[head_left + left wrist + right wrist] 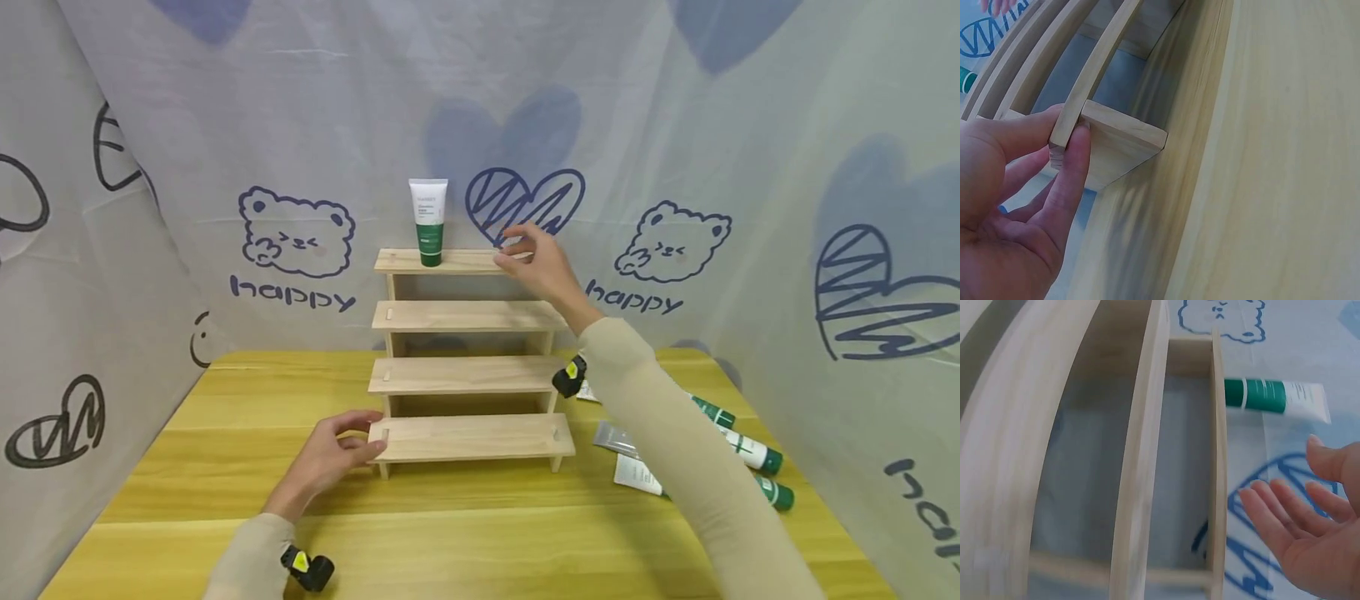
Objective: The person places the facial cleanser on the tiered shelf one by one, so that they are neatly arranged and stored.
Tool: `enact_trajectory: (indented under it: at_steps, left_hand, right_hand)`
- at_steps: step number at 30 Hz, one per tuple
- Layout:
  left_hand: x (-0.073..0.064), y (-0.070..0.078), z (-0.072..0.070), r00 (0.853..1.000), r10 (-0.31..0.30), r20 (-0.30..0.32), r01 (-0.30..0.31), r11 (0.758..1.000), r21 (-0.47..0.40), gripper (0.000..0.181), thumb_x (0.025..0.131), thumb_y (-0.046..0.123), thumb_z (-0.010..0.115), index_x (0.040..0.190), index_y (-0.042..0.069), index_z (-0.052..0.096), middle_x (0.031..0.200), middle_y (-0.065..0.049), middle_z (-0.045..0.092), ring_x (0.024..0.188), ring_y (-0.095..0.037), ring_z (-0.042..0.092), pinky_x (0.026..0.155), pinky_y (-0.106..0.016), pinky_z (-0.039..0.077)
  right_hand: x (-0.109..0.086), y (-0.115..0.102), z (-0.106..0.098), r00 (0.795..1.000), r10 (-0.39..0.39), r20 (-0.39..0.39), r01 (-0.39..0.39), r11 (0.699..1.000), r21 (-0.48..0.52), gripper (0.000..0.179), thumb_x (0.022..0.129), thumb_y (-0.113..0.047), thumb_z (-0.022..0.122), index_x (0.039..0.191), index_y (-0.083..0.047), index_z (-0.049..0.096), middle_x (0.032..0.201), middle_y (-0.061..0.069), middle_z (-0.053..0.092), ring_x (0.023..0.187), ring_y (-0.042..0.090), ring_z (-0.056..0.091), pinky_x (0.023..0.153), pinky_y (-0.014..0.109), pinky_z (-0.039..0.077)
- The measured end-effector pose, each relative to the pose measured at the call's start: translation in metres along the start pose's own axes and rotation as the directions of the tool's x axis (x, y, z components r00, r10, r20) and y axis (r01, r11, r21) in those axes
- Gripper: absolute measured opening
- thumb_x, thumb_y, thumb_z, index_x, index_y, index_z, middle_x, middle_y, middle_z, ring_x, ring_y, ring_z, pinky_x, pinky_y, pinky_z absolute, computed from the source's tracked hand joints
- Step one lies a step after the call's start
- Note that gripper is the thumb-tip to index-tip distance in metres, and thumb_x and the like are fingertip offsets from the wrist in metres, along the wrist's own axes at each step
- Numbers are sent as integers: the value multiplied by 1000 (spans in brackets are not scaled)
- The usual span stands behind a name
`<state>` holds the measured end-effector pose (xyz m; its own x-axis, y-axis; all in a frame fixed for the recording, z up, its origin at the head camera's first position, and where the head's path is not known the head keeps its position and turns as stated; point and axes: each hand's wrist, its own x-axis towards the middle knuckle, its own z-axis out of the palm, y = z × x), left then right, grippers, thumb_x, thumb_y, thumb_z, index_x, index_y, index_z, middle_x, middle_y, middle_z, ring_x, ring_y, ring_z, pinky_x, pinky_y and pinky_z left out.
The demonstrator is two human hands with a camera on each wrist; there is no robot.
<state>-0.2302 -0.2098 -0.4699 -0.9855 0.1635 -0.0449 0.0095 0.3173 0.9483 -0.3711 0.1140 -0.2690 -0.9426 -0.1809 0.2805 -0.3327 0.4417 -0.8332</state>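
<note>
A four-step wooden display rack point(472, 437) stands on the table. On its top step, left of the middle, a white and green squeeze tube point(429, 221) stands upright on its green cap. My left hand point(330, 454) pinches the left end of the lowest step between thumb and finger, as the left wrist view shows closely. Over the right part of the top step is my right hand point(542, 265), fingers loosely bent and apart, holding nothing. In the right wrist view that hand point(1310, 531) is clear of the tube point(1272, 399).
Several more tubes lie at the right of the table, partly hidden by my right sleeve, among them a white one point(637, 473) and a grey one point(617, 437). A printed cloth point(390, 100) hangs behind the rack and along both sides.
</note>
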Motion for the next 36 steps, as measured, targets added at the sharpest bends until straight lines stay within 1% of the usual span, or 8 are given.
enact_trajectory:
  at_steps: [7, 11, 15, 20, 24, 27, 32, 36]
  left_hand:
    - [0, 0, -1, 1000, 3, 6, -3, 1000, 7, 55, 95, 18, 76, 145, 4, 56, 143, -25, 50, 90, -14, 69, 80, -32, 64]
    - [0, -1, -1, 1000, 1, 12, -1, 1000, 4, 55, 95, 19, 76, 145, 5, 56, 143, -24, 50, 91, -17, 70, 82, -33, 64]
    - [0, -1, -1, 1000, 0, 15, -1, 1000, 10, 56, 96, 19, 76, 145, 5, 56, 143, -24, 50, 92, -16, 69, 82, -32, 64]
    - [-1, 1, 0, 999, 10, 31, -10, 1000, 2, 57, 96, 19, 75, 146, 2, 54, 143, -26, 50, 92, -17, 69, 81, -33, 64]
    - [-1, 1, 0, 1000, 1, 30, -1, 1000, -1, 56, 96, 19, 76, 146, 4, 55, 143, -24, 50, 91, -16, 69, 81, -32, 64]
    - [-1, 0, -1, 1000, 5, 26, -6, 1000, 7, 56, 96, 19, 75, 146, 4, 55, 142, -24, 50, 91, -16, 69, 81, -32, 64]
    - [-1, -1, -2, 999, 23, 25, -23, 1000, 14, 57, 96, 19, 75, 146, 4, 55, 142, -25, 50, 91, -18, 69, 81, -32, 64]
    - [-2, -2, -3, 1000, 14, 21, -14, 1000, 12, 56, 96, 20, 76, 146, 5, 55, 143, -25, 50, 93, -19, 69, 82, -32, 64]
  right_hand:
    - [-24, 25, -41, 994, 100, 47, -92, 986, -139, 53, 101, -19, 68, 148, -6, 49, 134, 22, 65, 117, 38, 67, 97, 47, 60]
    - [-36, 46, -61, 990, 134, 49, -120, 966, -231, 47, 101, -19, 68, 143, -3, 54, 131, 24, 66, 110, 38, 69, 95, 46, 61]
    - [-47, 66, -75, 987, 149, 52, -126, 942, -312, 40, 101, -17, 67, 137, 0, 58, 127, 26, 67, 104, 40, 70, 89, 46, 62]
    - [-61, 91, -84, 986, 156, 50, -126, 916, -382, 36, 101, -13, 67, 133, 1, 60, 125, 27, 67, 112, 41, 68, 92, 48, 60]
    - [-72, 111, -88, 988, 144, 60, -102, 890, -443, 34, 99, -12, 69, 128, 4, 63, 120, 28, 69, 109, 43, 69, 92, 50, 61]
    - [-79, 127, -91, 990, 110, 83, -57, 876, -480, 30, 96, -9, 72, 121, 6, 66, 114, 28, 72, 103, 42, 71, 88, 50, 62]
    - [-89, 151, -94, 989, 60, 135, 17, 859, -512, 26, 91, -5, 75, 113, 8, 69, 108, 28, 74, 98, 41, 71, 89, 53, 59]
    - [-95, 168, -93, 986, 56, 159, 39, 842, -539, 25, 88, -4, 78, 109, 8, 71, 107, 28, 74, 98, 41, 71, 90, 56, 58]
